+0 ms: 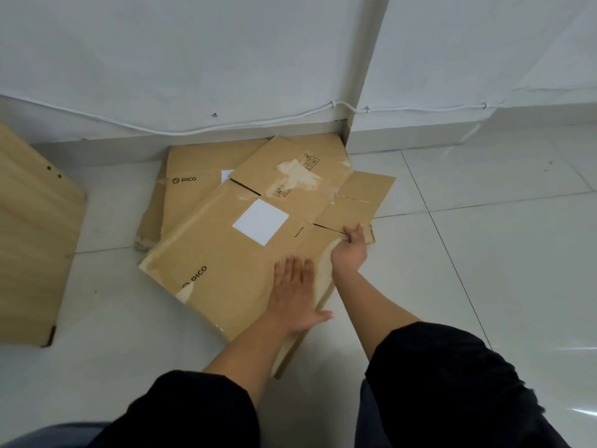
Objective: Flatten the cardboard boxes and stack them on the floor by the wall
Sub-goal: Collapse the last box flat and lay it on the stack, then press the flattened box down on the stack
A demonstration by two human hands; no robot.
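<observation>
A flattened brown cardboard box with a white label and a PICO logo lies skewed on top of the pile. Under it, against the wall's base, lies another flat PICO box. My left hand rests palm down, fingers spread, on the top box's near part. My right hand grips the right edge of the top box at a flap slit. One more flattened piece shows at the right under the top box.
A white wall with a thin white cable along its base meets a corner post. A pale wooden board lies at the left. Glossy white floor tiles spread to the right and front.
</observation>
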